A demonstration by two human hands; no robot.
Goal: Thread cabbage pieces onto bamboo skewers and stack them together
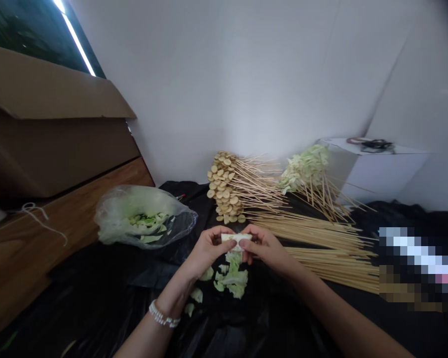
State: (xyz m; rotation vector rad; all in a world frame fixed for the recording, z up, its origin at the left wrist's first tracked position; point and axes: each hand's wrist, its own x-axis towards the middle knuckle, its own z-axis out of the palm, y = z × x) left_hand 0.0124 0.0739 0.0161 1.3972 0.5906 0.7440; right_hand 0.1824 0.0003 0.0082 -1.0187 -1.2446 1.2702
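My left hand (209, 251) and my right hand (265, 246) meet above the black plastic sheet (97, 303), both pinching a folded piece of pale cabbage leaf (236, 240). Just below my hands lies a loose heap of torn cabbage pieces (229, 281). Nearest my right hand, a large bundle of bare bamboo skewers (328, 248) lies on the sheet. A clear plastic bag of cabbage (142, 219) rests to the left of my left hand. A beaded bracelet (163, 314) circles my left wrist.
Skewers loaded with round tan slices (224, 189) and skewers loaded with cabbage (306, 171) lean against the white wall (227, 74). A wooden surface (41, 238) and cardboard box (48, 124) are at left. A white box (377, 169) holds a dark cable. A pixelated patch (418, 268) covers the right.
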